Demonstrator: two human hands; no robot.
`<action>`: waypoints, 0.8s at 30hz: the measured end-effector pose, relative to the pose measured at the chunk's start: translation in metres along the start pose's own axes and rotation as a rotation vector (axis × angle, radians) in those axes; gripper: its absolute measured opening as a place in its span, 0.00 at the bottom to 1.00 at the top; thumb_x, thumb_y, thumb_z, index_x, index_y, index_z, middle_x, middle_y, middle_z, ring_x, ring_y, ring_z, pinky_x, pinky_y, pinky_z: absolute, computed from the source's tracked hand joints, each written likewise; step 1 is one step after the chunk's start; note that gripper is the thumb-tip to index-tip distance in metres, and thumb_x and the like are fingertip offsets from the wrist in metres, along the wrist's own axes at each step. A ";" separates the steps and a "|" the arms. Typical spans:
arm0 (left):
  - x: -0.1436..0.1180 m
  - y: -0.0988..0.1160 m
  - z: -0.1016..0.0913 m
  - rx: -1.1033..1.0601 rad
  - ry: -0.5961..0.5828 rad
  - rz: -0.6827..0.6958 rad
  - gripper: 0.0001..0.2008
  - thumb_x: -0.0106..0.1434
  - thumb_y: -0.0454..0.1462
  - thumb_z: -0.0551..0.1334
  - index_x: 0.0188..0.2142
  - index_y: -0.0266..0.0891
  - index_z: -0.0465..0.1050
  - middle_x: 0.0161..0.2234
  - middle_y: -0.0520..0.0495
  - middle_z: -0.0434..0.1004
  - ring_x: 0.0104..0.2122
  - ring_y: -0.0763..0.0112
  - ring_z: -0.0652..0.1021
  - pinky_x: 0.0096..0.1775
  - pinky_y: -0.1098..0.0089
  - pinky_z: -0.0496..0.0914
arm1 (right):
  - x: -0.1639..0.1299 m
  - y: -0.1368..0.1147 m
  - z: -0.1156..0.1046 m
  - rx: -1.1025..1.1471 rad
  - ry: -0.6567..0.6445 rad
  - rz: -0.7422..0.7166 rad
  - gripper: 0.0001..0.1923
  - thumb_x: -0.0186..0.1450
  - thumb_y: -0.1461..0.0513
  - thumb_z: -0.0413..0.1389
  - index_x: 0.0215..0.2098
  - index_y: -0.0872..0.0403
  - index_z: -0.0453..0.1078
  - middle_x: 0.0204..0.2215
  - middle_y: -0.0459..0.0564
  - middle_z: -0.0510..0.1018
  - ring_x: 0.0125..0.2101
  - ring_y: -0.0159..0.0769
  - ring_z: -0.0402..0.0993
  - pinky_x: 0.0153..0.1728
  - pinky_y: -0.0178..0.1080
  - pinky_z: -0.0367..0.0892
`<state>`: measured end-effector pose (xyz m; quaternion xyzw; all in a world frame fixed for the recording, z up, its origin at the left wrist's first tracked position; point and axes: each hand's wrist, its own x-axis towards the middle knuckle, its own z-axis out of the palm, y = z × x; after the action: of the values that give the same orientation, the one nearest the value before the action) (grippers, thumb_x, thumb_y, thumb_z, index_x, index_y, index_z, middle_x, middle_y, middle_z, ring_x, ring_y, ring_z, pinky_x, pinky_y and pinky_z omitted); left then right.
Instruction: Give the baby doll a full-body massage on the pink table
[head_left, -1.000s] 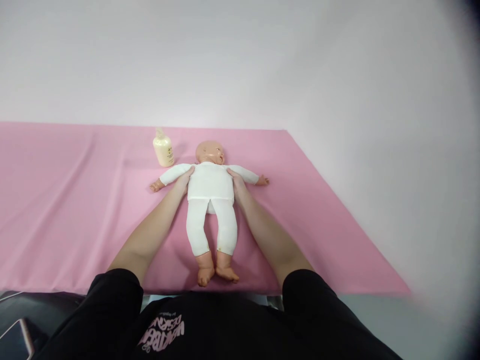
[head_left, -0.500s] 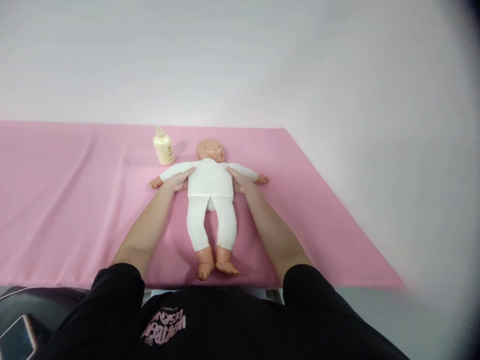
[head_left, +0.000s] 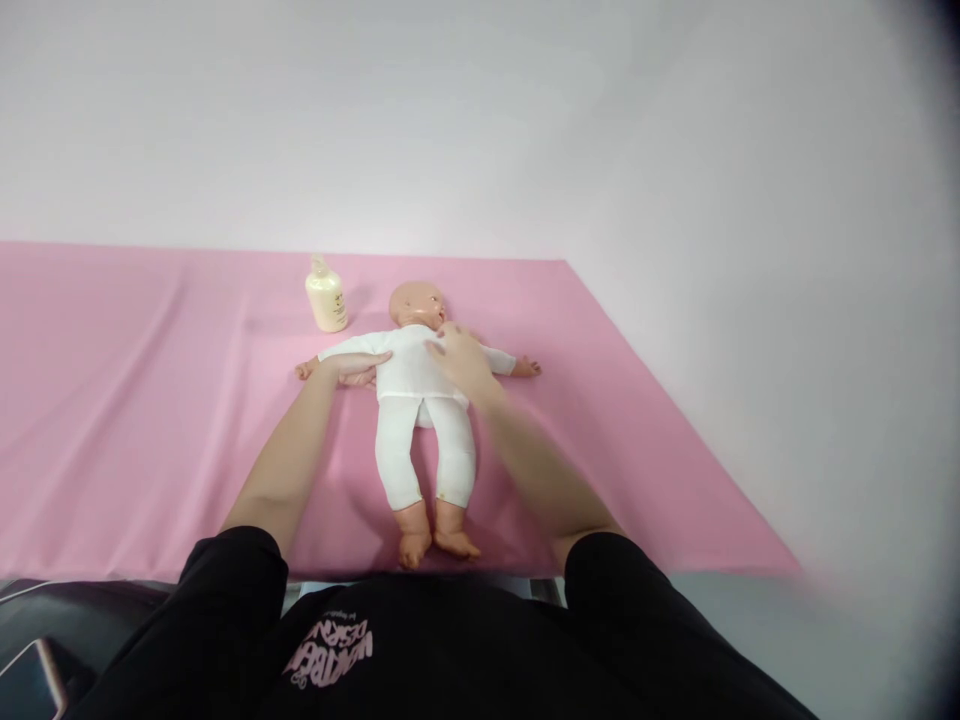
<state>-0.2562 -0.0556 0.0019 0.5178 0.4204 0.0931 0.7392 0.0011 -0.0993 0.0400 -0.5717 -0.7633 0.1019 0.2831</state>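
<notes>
A baby doll [head_left: 415, 365] in a white top and trousers lies on its back, arms spread, head turned to the right, feet towards me. Against the doll's left-of-picture side rests my left hand [head_left: 358, 370], thumb stretched to the chest and fingers apart from it, low by the armpit; fingertips are partly hidden. My right hand [head_left: 463, 362] is over the doll's upper chest and shoulder on the other side, fingers spread and a little blurred, holding nothing. Whether it touches the top I cannot tell.
A pale yellow pump bottle [head_left: 327, 300] stands left of the doll's head. Pink sheeting [head_left: 150, 420] covers the table, which meets a white wall [head_left: 480, 120] at the back. A phone [head_left: 31, 685] lies on a dark surface at lower left.
My right hand has lifted from the doll's side and moved up and inward over its chest and shoulder. My left hand stays at the other side, shifted slightly.
</notes>
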 end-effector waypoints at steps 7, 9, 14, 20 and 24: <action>-0.047 0.033 -0.008 0.309 0.210 -0.025 0.25 0.63 0.56 0.62 0.36 0.36 0.81 0.38 0.36 0.86 0.42 0.57 0.85 0.50 0.61 0.76 | -0.022 -0.031 0.036 -0.210 -0.146 -0.243 0.23 0.75 0.57 0.47 0.65 0.49 0.67 0.69 0.59 0.61 0.68 0.56 0.55 0.67 0.62 0.50; -0.061 0.043 -0.007 0.285 0.494 0.270 0.21 0.66 0.52 0.60 0.43 0.39 0.80 0.44 0.39 0.85 0.44 0.59 0.84 0.52 0.60 0.76 | -0.021 -0.029 0.038 -0.205 -0.149 -0.227 0.23 0.75 0.56 0.47 0.66 0.49 0.66 0.70 0.58 0.60 0.68 0.55 0.55 0.68 0.62 0.50; -0.070 0.059 -0.012 0.544 1.099 0.807 0.19 0.71 0.47 0.54 0.53 0.42 0.73 0.57 0.40 0.76 0.57 0.58 0.76 0.62 0.55 0.68 | -0.019 -0.028 0.038 -0.196 -0.157 -0.203 0.24 0.75 0.56 0.46 0.67 0.48 0.65 0.71 0.56 0.58 0.70 0.54 0.53 0.69 0.63 0.47; -0.053 0.085 -0.045 0.873 1.255 0.872 0.29 0.70 0.52 0.56 0.64 0.38 0.63 0.71 0.35 0.56 0.73 0.52 0.53 0.72 0.50 0.46 | -0.019 -0.027 0.041 -0.174 -0.158 -0.198 0.24 0.75 0.56 0.47 0.67 0.48 0.65 0.72 0.56 0.57 0.71 0.54 0.51 0.69 0.62 0.46; -0.044 0.098 -0.067 0.904 1.299 0.733 0.29 0.68 0.51 0.57 0.62 0.36 0.66 0.70 0.34 0.59 0.73 0.48 0.51 0.71 0.41 0.36 | -0.019 -0.027 0.040 -0.165 -0.156 -0.203 0.24 0.75 0.56 0.47 0.67 0.48 0.65 0.72 0.56 0.58 0.71 0.54 0.52 0.69 0.63 0.46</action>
<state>-0.3029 0.0094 0.1005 0.7085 0.5622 0.4264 0.0002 -0.0397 -0.1187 0.0143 -0.5034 -0.8426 0.0541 0.1838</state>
